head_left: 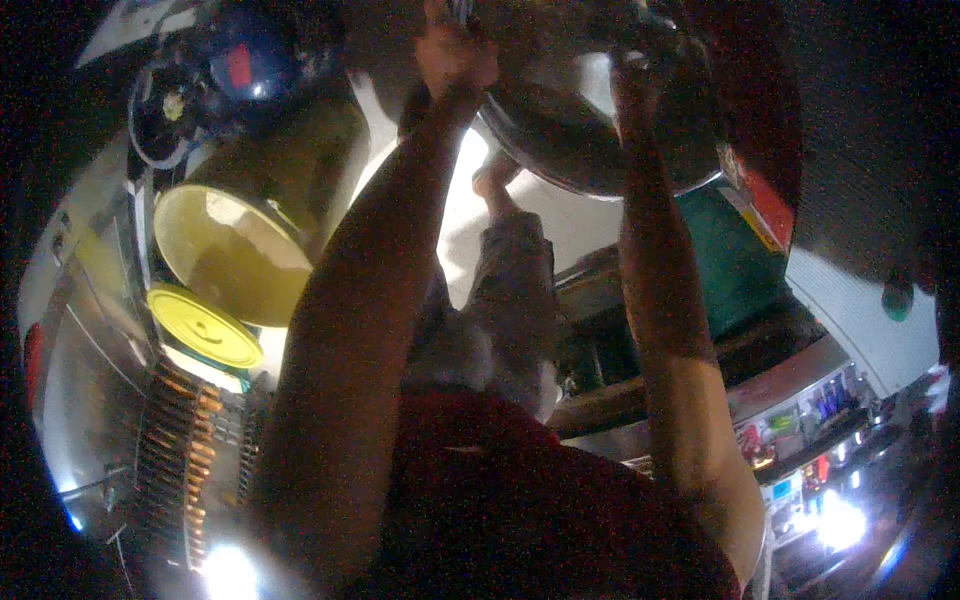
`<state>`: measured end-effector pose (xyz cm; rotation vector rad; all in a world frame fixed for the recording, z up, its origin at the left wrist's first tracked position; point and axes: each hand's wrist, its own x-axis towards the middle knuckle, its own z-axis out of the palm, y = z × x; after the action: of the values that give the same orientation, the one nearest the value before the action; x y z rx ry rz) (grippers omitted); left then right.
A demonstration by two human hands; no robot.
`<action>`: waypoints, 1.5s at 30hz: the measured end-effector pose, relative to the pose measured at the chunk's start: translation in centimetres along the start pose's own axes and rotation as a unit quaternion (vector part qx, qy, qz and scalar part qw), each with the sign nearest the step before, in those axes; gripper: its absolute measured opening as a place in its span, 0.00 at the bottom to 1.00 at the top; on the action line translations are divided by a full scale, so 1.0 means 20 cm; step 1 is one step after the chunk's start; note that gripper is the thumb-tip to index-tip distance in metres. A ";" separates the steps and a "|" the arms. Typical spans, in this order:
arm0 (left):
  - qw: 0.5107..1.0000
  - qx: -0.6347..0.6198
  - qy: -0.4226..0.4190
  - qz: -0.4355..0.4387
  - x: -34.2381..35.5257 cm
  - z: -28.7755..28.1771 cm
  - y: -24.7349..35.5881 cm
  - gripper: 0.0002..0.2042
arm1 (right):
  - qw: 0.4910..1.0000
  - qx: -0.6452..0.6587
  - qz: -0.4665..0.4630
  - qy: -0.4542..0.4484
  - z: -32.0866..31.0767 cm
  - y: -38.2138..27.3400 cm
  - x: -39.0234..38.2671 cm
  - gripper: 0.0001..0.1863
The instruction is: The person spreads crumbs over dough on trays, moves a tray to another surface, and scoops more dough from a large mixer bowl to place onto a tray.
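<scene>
My left hand (455,58) is closed at the top of the view, around something slim and greyish that I cannot make out. Just right of it is a large, round, shiny metal basin (555,135) with a curved rim, partly cut off by the upper edge. My right arm reaches over that rim, and my right hand (630,85) is over the basin's inside. Deep shade hides its fingers, so whether it touches or holds anything does not show.
A big yellowish tub (230,265) is at the left, with a round yellow lid (205,325) beside it. My bare foot (492,180) rests on the pale floor below the basin. At the right are a dark green box (735,250) and a red carton (765,200).
</scene>
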<state>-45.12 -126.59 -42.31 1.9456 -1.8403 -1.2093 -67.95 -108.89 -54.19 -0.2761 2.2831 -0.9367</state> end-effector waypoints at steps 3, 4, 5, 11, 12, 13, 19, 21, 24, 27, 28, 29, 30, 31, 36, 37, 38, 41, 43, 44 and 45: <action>1.000 0.004 -0.003 -0.013 0.01 -0.01 -0.02 0.23 | 0.989 0.014 0.147 0.000 0.03 -0.05 -0.06 0.39; 1.000 0.005 -0.007 -0.013 0.02 -0.01 -0.01 0.23 | 0.992 0.014 0.127 0.000 -0.03 0.02 -0.07 0.38; 1.000 0.007 -0.008 -0.015 0.02 -0.01 0.00 0.24 | 0.994 0.012 0.108 -0.005 -0.09 0.11 -0.06 0.37; 0.999 0.009 -0.008 -0.045 -0.01 -0.05 -0.01 0.25 | 0.869 -0.337 0.103 -0.346 -0.22 -0.26 0.00 0.24; 0.999 0.009 -0.037 -0.023 0.00 -0.05 0.03 0.25 | 0.862 -0.326 0.096 -0.376 -0.28 -0.23 -0.02 0.21; 0.999 0.009 -0.044 -0.019 0.01 -0.06 0.05 0.25 | 0.845 -0.318 0.073 -0.424 -0.29 -0.23 -0.01 0.19; 0.998 0.038 -0.035 -0.034 -0.01 -0.04 0.00 0.28 | 0.953 0.174 0.136 -0.209 -0.42 0.19 -0.16 0.20; 0.997 0.064 -0.023 -0.048 -0.02 0.00 -0.08 0.31 | 0.960 -0.213 -0.051 -0.175 -0.38 -0.17 -0.29 0.27; 0.994 0.100 -0.011 -0.038 0.04 0.05 -0.09 0.37 | 0.810 -0.538 -0.119 -0.202 -0.34 -0.57 -0.44 0.37; 0.995 0.083 -0.048 -0.042 0.07 0.06 -0.07 0.40 | 0.746 -0.565 -0.152 -0.318 -0.29 -0.63 -0.47 0.40; 0.995 0.098 -0.014 -0.014 0.04 0.07 -0.09 0.40 | 0.734 -0.553 -0.226 -0.322 -0.23 -0.55 -0.44 0.39; 0.993 0.113 0.019 0.014 0.01 0.09 -0.11 0.40 | 0.726 -0.535 -0.292 -0.319 -0.13 -0.46 -0.39 0.38; 0.990 0.128 0.042 0.049 -0.01 0.11 -0.11 0.40 | 0.731 -0.512 -0.338 -0.301 -0.05 -0.40 -0.38 0.37; 0.989 0.142 0.038 0.028 -0.02 0.10 -0.06 0.39 | 0.737 -0.489 -0.375 -0.276 0.03 -0.37 -0.38 0.36; 0.992 0.116 0.054 -0.010 0.02 0.05 -0.04 0.35 | 0.700 -0.422 -0.549 -0.173 0.01 -0.55 -0.42 0.32; 0.994 0.095 0.059 -0.010 0.05 0.06 -0.11 0.35 | 0.679 -0.444 -0.555 -0.185 -0.06 -0.55 -0.42 0.32; 0.995 0.084 0.061 0.002 0.08 0.09 -0.16 0.34 | 0.667 -0.459 -0.555 -0.189 -0.11 -0.52 -0.41 0.33; 0.994 0.033 0.054 0.084 0.11 0.10 -0.26 0.34 | 0.689 -0.587 -0.292 -0.308 -0.18 -0.48 -0.39 0.32; 0.991 0.041 0.060 0.112 0.10 0.12 -0.26 0.34 | 0.723 -0.517 -0.361 -0.284 -0.07 -0.25 -0.38 0.30; 0.991 0.063 0.074 0.094 0.09 0.13 -0.26 0.34 | 0.741 -0.484 -0.372 -0.280 0.01 -0.23 -0.36 0.29; 0.990 0.084 0.086 0.077 0.08 0.14 -0.27 0.34 | 0.759 -0.452 -0.381 -0.275 0.09 -0.22 -0.33 0.29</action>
<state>-43.29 -125.96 -48.26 1.8813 -2.0145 -0.8388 -61.87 -110.27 -48.93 -1.7394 1.8370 0.0735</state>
